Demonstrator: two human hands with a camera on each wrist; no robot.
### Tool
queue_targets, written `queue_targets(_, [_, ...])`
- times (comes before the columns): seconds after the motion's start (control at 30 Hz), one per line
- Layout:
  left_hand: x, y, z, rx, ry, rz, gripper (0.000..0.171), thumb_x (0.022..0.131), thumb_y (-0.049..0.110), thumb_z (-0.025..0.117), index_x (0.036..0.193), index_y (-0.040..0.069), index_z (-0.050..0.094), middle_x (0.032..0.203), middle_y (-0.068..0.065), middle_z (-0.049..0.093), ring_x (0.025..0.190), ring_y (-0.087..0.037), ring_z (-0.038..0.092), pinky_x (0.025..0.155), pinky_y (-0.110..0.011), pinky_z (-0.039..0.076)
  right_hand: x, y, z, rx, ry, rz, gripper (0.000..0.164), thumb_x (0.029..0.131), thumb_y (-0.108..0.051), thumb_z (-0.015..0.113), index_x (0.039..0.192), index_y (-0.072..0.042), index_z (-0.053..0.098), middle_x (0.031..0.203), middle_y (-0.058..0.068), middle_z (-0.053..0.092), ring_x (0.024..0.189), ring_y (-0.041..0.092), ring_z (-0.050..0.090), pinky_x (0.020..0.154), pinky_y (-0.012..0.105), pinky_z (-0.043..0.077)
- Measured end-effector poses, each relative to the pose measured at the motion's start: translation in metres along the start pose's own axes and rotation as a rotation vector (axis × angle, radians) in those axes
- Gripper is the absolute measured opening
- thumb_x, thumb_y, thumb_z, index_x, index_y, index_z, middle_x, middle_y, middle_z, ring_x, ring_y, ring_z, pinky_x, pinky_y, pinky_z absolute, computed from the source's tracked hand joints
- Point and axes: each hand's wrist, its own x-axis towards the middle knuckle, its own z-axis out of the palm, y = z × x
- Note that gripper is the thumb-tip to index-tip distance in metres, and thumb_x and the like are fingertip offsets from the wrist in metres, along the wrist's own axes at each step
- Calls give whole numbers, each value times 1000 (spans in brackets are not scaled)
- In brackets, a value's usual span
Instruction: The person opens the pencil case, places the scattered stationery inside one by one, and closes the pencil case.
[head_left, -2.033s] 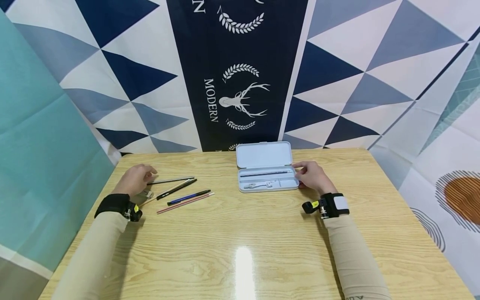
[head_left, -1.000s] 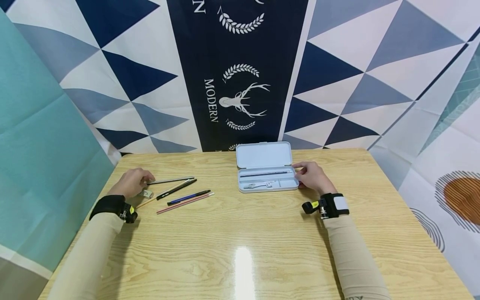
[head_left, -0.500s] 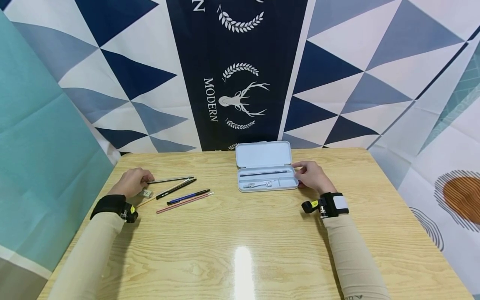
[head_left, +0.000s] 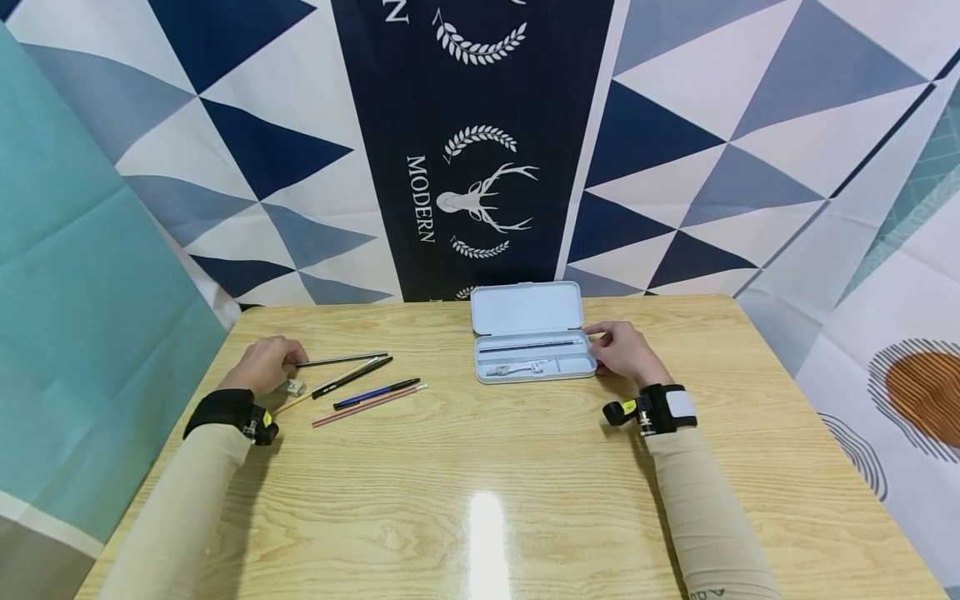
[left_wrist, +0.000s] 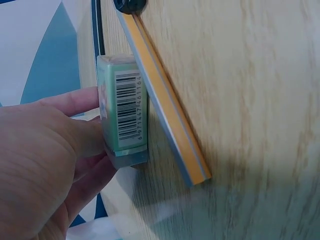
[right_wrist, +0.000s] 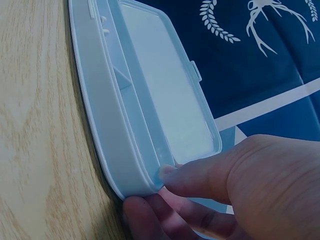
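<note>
On the left of the table, my left hand (head_left: 262, 365) pinches the near end of a dark pencil (head_left: 341, 360) between thumb and fingers. A small green-and-white eraser (left_wrist: 125, 107) with a barcode, in clear wrap, sits right by those fingertips and hides their tips in the left wrist view. Beside it lies an orange-striped pencil (left_wrist: 170, 105). My right hand (head_left: 626, 354) grips the right end of an open light-blue pencil case (head_left: 577, 373), thumb (right_wrist: 187, 175) over its rim and fingers against the outside. In the case lie another dark pencil (head_left: 528, 347) and a white drawing compass (head_left: 517, 368).
A black pen (head_left: 352, 377) crosses the orange-striped pencil. Nearer me are a blue pen (head_left: 377, 394) and a pink pencil (head_left: 370, 406). The case's raised lid (head_left: 527, 308) stands close to the patterned curtain (head_left: 480, 100) at the table's back edge.
Two seconds ago my left hand was slightly higher and farther right; it then came down to the dark pencil's end and has stayed there. My right hand and the case have kept their places.
</note>
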Motion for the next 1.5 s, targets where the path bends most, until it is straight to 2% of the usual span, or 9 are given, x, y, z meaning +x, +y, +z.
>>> queue_targets(0.3, [3, -2, 5, 8, 8, -11, 22, 97, -16, 70, 100, 4, 79, 97, -16, 80, 99, -40, 77, 94, -61, 63, 0, 0, 0, 6, 2, -7, 46, 110, -6, 61, 155, 6, 62, 114, 24, 68, 81, 18, 70, 69, 28, 63])
queue_targets(0.67, [-1, -1, 2, 19, 19, -4, 23, 98, -17, 68, 100, 4, 78, 96, -17, 79, 97, -39, 77, 91, -59, 63, 0, 0, 0, -2, 6, -20, 46, 110, -6, 60, 155, 6, 62, 113, 24, 69, 80, 17, 70, 69, 28, 63])
queue_targets(0.9, [-2, -3, -4, 46, 22, 17, 24, 97, -17, 67, 101, 3, 78, 96, -17, 79, 95, -38, 77, 90, -58, 64, 0, 0, 1, -3, 2, -15, 47, 110, -6, 60, 155, 6, 62, 114, 24, 69, 79, 17, 70, 69, 28, 63])
queue_targets(1.17, [-2, -3, -14, 76, 78, 56, 24, 93, -18, 67, 100, 2, 78, 97, -19, 78, 94, -39, 75, 88, -57, 64, -1, 0, 1, -1, 1, -5, 47, 111, -6, 60, 156, 6, 61, 115, 25, 69, 81, 18, 70, 69, 27, 63])
queue_targets(1.5, [-2, -1, -29, 68, 110, 88, 27, 95, -19, 61, 100, 1, 78, 98, -22, 78, 96, -42, 75, 89, -59, 63, -2, -1, 1, -6, 2, -6, 47, 110, -6, 60, 156, 7, 61, 115, 26, 69, 83, 20, 70, 69, 27, 63])
